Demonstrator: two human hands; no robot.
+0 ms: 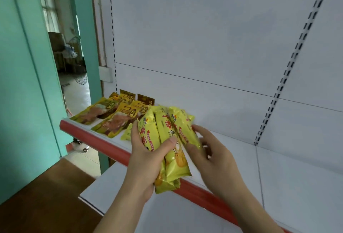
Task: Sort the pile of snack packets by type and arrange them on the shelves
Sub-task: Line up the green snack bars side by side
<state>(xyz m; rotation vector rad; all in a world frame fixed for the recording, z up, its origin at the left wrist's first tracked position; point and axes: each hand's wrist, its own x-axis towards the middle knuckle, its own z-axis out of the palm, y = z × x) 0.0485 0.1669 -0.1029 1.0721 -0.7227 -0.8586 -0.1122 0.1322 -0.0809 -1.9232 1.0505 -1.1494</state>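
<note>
Left hand (146, 158) grips yellow packets (168, 139) over shelf (111, 142) edge; right hand (209, 151), fingers loose, touches one. Risk: slick wrappers slide, bundle drops off the lip.

probably a small shop: white slotted retail shelf (241, 158) with red price rail (111, 145).

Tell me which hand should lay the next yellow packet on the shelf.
Right. The left hand grips the whole bundle of yellow packets, so it is occupied. The right hand already touches the outermost packet and sits on the side of the bare shelf.
</note>
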